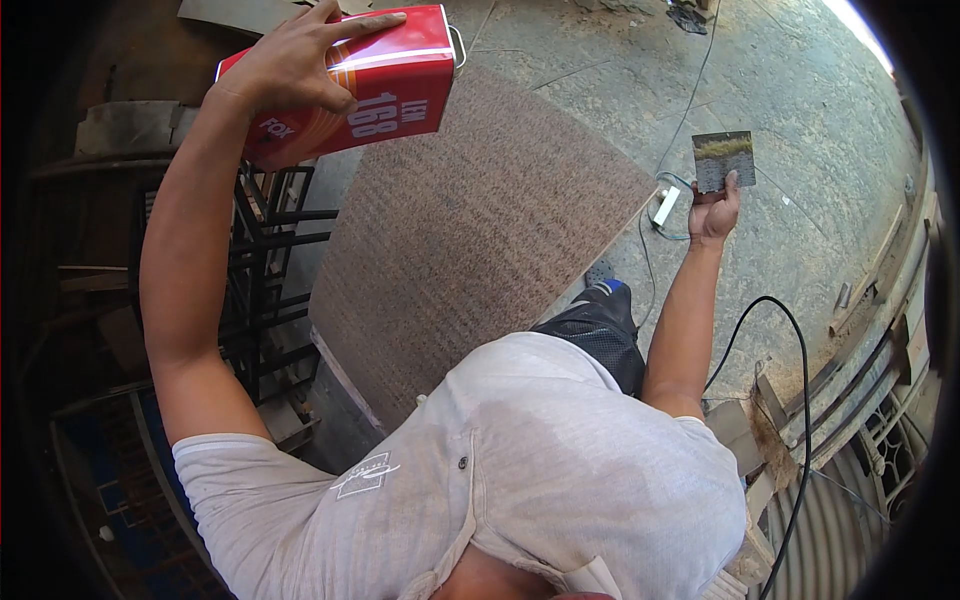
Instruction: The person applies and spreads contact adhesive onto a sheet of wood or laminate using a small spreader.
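My left hand (300,65) grips a red rectangular metal can (405,95) printed "LEM 168" and "FOX". The can is tilted on its side, with a wire handle at its right end, above the far left part of a brown mottled board (480,210). Out to the right, my right hand (715,212) pinches the lower edge of a thin, dark square sheet (723,160) with a yellowish smear across its upper part. This sheet is held up beyond the board's right corner, apart from it.
A white power strip (667,206) with cords lies on the dusty concrete floor (810,230) by the board's right corner. Black metal frames (265,240) stand at the left. A black cable (805,400) loops at the right, near stacked strips (890,330) and corrugated sheeting (825,540).
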`<action>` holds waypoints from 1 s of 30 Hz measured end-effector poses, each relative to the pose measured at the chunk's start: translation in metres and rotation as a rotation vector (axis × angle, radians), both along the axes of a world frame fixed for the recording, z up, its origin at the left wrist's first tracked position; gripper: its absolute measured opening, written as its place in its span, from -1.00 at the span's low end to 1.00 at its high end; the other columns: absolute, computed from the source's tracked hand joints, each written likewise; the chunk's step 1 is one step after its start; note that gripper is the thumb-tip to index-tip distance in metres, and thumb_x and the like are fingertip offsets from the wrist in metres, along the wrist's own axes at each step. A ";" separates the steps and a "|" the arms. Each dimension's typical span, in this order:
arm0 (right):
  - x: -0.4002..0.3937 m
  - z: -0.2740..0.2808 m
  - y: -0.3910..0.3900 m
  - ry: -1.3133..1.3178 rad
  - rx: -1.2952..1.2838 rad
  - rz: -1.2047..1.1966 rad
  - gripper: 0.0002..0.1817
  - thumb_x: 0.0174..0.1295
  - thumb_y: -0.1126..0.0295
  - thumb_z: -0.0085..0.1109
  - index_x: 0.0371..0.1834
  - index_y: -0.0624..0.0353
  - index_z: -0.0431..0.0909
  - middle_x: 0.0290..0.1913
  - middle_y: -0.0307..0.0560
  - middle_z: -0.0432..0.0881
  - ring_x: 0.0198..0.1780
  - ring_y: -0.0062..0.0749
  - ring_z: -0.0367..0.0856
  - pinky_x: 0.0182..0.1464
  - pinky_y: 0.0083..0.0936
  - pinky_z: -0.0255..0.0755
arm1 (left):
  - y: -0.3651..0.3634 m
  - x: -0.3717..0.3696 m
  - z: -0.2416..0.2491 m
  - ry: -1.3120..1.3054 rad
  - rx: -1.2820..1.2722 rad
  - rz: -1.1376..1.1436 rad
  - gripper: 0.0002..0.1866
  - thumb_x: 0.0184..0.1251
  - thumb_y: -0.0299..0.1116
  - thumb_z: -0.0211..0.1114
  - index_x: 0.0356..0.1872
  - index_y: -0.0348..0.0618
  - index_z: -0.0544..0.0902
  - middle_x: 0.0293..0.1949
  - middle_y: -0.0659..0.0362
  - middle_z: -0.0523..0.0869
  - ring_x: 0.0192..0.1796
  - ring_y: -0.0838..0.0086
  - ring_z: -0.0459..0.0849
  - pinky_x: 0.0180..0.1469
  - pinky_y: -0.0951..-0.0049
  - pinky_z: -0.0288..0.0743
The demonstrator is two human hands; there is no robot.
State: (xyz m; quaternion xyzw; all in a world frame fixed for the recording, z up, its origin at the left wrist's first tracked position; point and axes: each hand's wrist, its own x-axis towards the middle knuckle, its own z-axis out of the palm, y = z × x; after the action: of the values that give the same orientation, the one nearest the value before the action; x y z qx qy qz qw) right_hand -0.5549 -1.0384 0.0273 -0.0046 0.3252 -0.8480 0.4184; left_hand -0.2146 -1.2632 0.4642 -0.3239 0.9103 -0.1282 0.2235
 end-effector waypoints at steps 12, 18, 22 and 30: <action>0.007 0.006 0.007 -0.022 0.031 -0.030 -0.63 0.49 0.25 -0.02 0.26 0.16 0.39 0.00 -0.11 0.64 -0.10 -0.30 0.65 -0.21 -0.37 0.50 | 0.003 -0.007 0.001 0.012 0.077 -0.045 0.11 -0.43 -0.08 0.42 0.47 0.49 0.32 -0.03 0.01 0.49 0.12 0.03 0.48 0.23 0.09 0.37; 0.002 -0.003 0.000 0.025 0.016 0.004 -0.69 0.49 0.19 0.00 0.19 0.02 0.45 -0.03 -0.18 0.68 -0.09 -0.36 0.68 -0.21 -0.36 0.55 | 0.007 -0.027 0.004 -0.113 0.019 -0.040 0.14 -0.49 -0.11 0.42 0.47 0.52 0.31 -0.01 0.02 0.48 0.12 0.03 0.49 0.29 0.10 0.39; 0.004 -0.002 -0.002 0.015 0.011 0.000 -0.69 0.49 0.19 0.00 0.19 0.04 0.45 -0.01 -0.17 0.68 -0.07 -0.35 0.68 -0.21 -0.35 0.55 | 0.008 -0.036 0.004 -0.187 -0.043 -0.115 0.18 -0.58 -0.16 0.41 0.45 0.52 0.33 0.01 0.05 0.49 0.16 0.05 0.50 0.34 0.07 0.40; 0.005 -0.005 0.001 -0.031 0.000 -0.012 -0.63 0.49 0.26 -0.02 0.27 0.14 0.37 0.07 -0.09 0.62 -0.05 -0.23 0.66 -0.22 -0.27 0.51 | 0.050 -0.104 0.039 -0.371 0.128 0.275 0.02 -0.24 0.02 0.50 0.47 0.37 0.37 0.17 -0.05 0.46 0.31 0.04 0.39 0.29 0.10 0.34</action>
State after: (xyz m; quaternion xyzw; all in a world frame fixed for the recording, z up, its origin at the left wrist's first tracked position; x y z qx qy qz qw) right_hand -0.5496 -1.0376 0.0220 0.0107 0.3188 -0.8505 0.4182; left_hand -0.3184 -1.2133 0.5033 -0.4009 0.8074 -0.0956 0.4222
